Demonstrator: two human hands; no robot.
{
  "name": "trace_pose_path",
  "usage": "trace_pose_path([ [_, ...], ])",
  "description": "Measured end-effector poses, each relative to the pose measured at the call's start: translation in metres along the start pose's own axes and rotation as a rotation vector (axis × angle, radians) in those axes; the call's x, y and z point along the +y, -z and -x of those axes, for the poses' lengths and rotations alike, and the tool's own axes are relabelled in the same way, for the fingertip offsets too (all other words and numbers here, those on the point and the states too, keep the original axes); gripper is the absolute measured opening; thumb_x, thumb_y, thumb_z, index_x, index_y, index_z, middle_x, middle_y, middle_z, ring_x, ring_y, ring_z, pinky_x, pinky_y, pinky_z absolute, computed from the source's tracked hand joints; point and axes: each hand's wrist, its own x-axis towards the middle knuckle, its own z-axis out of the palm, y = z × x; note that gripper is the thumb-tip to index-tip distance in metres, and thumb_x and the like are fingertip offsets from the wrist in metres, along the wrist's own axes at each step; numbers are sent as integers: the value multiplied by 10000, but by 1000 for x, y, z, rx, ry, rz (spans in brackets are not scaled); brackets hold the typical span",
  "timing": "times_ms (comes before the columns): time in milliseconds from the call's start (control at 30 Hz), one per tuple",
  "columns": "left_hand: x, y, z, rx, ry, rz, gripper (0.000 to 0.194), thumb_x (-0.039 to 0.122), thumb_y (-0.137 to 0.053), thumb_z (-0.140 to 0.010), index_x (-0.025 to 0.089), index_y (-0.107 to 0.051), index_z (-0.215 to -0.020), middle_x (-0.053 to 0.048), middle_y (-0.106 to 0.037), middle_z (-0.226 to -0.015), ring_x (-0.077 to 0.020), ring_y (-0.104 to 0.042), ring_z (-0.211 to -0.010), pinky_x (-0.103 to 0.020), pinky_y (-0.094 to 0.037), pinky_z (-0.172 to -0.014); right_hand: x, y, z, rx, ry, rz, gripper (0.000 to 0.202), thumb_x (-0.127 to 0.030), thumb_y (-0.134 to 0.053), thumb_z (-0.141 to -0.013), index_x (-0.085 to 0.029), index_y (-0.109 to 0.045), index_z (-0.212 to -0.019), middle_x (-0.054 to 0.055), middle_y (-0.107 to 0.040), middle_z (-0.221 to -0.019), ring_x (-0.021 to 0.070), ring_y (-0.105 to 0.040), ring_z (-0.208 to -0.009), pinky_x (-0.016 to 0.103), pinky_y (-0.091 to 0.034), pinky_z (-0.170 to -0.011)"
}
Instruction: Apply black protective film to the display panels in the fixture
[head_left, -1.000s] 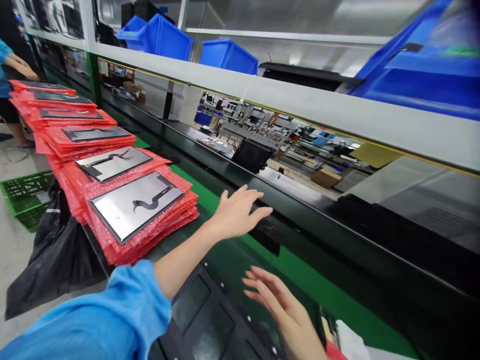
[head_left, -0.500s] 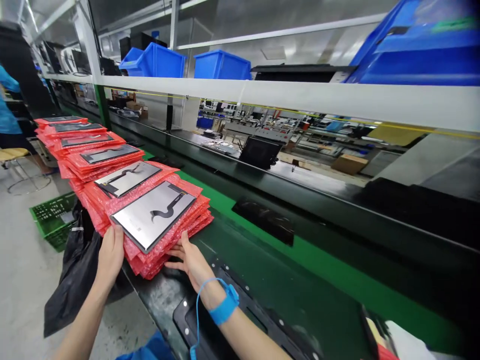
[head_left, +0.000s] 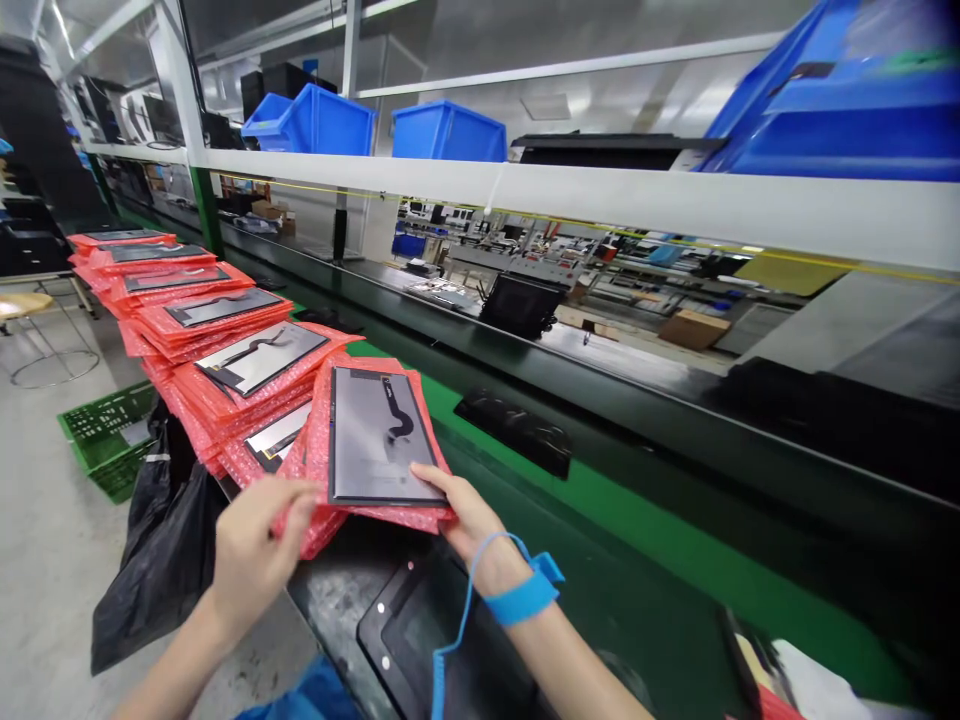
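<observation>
My right hand (head_left: 469, 510), with a blue wrist strap, grips the near right corner of a grey display panel (head_left: 379, 450) on red bubble wrap, thumb on top. That panel is turned askew over the nearest pile, where another panel (head_left: 279, 437) partly shows beneath it. My left hand (head_left: 262, 535) is beside the wrap at the pile's near left edge, its fingers curled and slightly blurred; whether they pinch the wrap cannot be made out. Further piles of red bubble wrap (head_left: 217, 320) with panels on top run away to the far left.
A black tray (head_left: 450, 630) lies on the bench near me. A green crate (head_left: 109, 440) and black bag (head_left: 161, 560) are at the left. Blue bins (head_left: 450, 132) stand on the shelf above. A dark sheet (head_left: 514, 430) rests on the green strip.
The top panel and its wrap have shifted right and turned, uncovering another panel below. My right hand has moved right and closed on the corner; my left hand has moved right and its fingers have curled.
</observation>
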Motion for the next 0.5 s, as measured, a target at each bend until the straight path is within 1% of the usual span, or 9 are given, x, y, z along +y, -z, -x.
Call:
trace_pose_path([
  [33, -8, 3, -12, 13, 65, -21, 274, 380, -496, -969, 209, -681, -1078, -64, -731, -1043, -208, -669, -971, -352, -505, -905, -2, 7, -1, 21, 3, -16, 236, -214, -815, -672, -129, -738, -879, 88, -769, -875, 235, -736, -812, 322, -609, -781],
  [67, -17, 3, -23, -11, 130, -41, 351, 434, -465, -976, 194, -652, -1151, -86, -713, -1137, -232, -658, -1058, -389, -495, -959, -2, 13, 0, 43, 11, -33, 228, -238, -801, -694, -150, -733, -893, 75, -771, -899, 228, -735, -839, 322, -607, -797],
  [133, -33, -4, -37, -126, 224, -54, 488, 504, -385, -991, 178, -568, -1305, -115, -658, -1287, -262, -627, -1180, -445, -477, -1026, 6, 19, 7, 61, 39, -99, 276, -349, -760, -767, -195, -716, -993, 51, -767, -1002, 232, -723, -950, 355, -601, -843],
  [200, -39, -20, -39, -231, 251, -28, 540, 517, -339, -1003, 184, -499, -1397, -116, -615, -1363, -260, -598, -1250, -459, -462, -1068, 23, 12, 15, 30, 88, -223, 408, -517, -688, -833, -232, -680, -1125, 53, -736, -1143, 260, -675, -1103, 424, -589, -887],
  [267, -34, -38, -32, -260, 226, -3, 580, 517, -358, -1000, 182, -424, -1469, -128, -533, -1455, -261, -516, -1348, -472, -407, -1134, 41, -4, 21, -14, 165, -365, 523, -623, -631, -849, -241, -648, -1205, 67, -688, -1257, 282, -602, -1230, 470, -561, -943],
  [333, -22, -54, -20, -263, 211, 16, 665, 519, -398, -988, 160, -300, -1539, -154, -377, -1564, -278, -368, -1455, -501, -317, -1195, 52, -24, 18, -6, 240, -433, 522, -602, -653, -840, -241, -643, -1217, 60, -663, -1300, 274, -566, -1277, 454, -534, -999],
  [400, -9, -64, -12, -292, 216, 58, 729, 524, -428, -978, 149, -220, -1567, -164, -276, -1609, -293, -249, -1504, -527, -268, -1216, 51, -38, 9, 54, 278, -415, 485, -495, -712, -810, -236, -643, -1215, 45, -667, -1295, 262, -586, -1253, 429, -530, -1012],
  [433, -3, -67, -10, -312, 232, 99, 738, 526, -439, -975, 157, -207, -1570, -162, -262, -1615, -296, -223, -1511, -536, -259, -1218, 47, -41, 2, 96, 284, -387, 482, -440, -734, -785, -227, -644, -1207, 43, -679, -1273, 259, -609, -1221, 419, -540, -999],
  [500, 4, -70, -11, -343, 271, 228, 714, 522, -441, -979, 191, -209, -1567, -151, -280, -1611, -285, -234, -1509, -532, -263, -1219, 34, -36, -9, 178, 284, -329, 475, -355, -758, -734, -201, -651, -1170, 45, -715, -1194, 252, -657, -1138, 398, -568, -953],
])
